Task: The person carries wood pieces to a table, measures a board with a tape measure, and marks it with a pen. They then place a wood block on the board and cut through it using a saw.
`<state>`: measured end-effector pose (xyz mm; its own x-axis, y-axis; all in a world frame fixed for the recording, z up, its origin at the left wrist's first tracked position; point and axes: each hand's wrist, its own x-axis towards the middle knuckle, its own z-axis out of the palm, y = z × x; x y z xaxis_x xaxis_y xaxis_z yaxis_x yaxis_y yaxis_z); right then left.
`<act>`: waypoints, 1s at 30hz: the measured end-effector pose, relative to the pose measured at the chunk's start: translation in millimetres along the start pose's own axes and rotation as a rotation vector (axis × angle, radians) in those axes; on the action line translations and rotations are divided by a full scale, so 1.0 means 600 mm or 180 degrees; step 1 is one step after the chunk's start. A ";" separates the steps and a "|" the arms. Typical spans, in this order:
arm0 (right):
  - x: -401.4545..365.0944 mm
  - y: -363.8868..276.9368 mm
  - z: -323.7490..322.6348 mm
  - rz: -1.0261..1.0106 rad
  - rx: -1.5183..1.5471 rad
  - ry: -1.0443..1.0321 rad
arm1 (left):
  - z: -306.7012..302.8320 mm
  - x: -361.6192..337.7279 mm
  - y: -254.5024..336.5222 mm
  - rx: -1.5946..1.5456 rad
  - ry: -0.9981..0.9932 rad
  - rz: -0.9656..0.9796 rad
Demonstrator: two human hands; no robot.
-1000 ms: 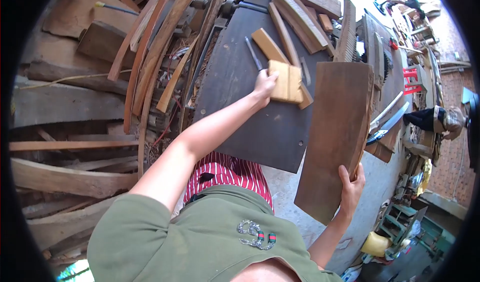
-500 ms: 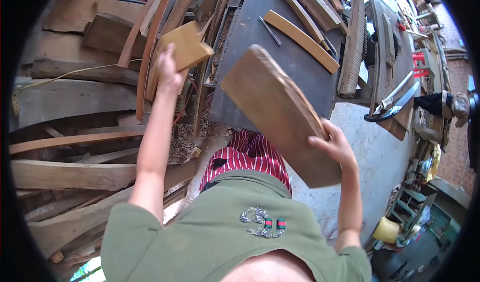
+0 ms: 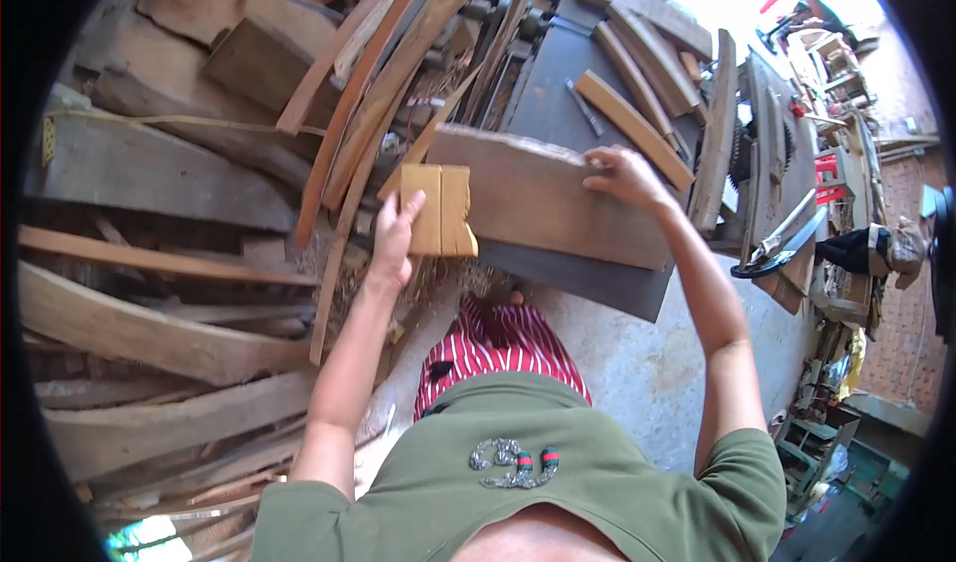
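My left hand [image 3: 396,238] is closed on a small yellowish wooden block [image 3: 436,204], thumb on its face. A line runs down that face, and its right edge is jagged. The block overlaps the left end of a wide brown wooden board [image 3: 548,199] in this view. My right hand [image 3: 629,177] grips the board's far edge, close to its right end, with the fingers curled over. Below and behind the board shows the dark tabletop [image 3: 588,278].
On the tabletop lie a yellowish wood strip [image 3: 637,129], a slim pointed tool [image 3: 585,107] and several curved pieces. Stacked planks [image 3: 159,323] fill the left side. A toothed blade [image 3: 739,139] and a blue curved saw [image 3: 782,248] are at right.
The board has swung from a steep slant to nearly crosswise over the table. My left hand has brought the block down and right to the board's left end; my right hand has moved up.
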<state>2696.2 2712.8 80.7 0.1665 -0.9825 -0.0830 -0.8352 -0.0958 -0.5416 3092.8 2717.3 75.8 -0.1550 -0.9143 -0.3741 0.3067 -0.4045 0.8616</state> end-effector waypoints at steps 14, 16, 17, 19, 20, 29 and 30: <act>-0.171 -0.055 0.053 0.0424 0.0228 0.1266 | 0.235 0.079 -0.134 0.1226 -0.0661 0.0927; -0.205 -0.055 0.054 0.0648 0.0190 0.1508 | 0.222 0.066 -0.138 0.2245 -0.0425 0.1095; -0.219 -0.049 0.059 0.0714 0.0114 0.1659 | 0.213 0.064 -0.141 0.2480 -0.0405 0.1147; -0.240 -0.039 0.067 0.0907 0.0061 0.1781 | 0.186 0.056 -0.144 0.3101 -0.0471 0.1725; -0.248 -0.035 0.072 0.1007 0.0006 0.1871 | 0.183 0.045 -0.128 0.3482 -0.0472 0.1918; -0.303 0.116 0.011 0.1828 -0.0494 0.3599 | 0.177 0.068 -0.108 0.4634 -0.0624 0.2581; -0.326 0.153 -0.012 0.2057 -0.0764 0.3965 | 0.174 0.072 -0.116 0.4820 -0.0567 0.2601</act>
<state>2583.3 2895.0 53.1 -0.7294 -0.3472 0.5894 -0.6734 0.5157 -0.5297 2966.8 2708.2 35.5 -0.5472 -0.8024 0.2382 -0.7152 0.5961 0.3649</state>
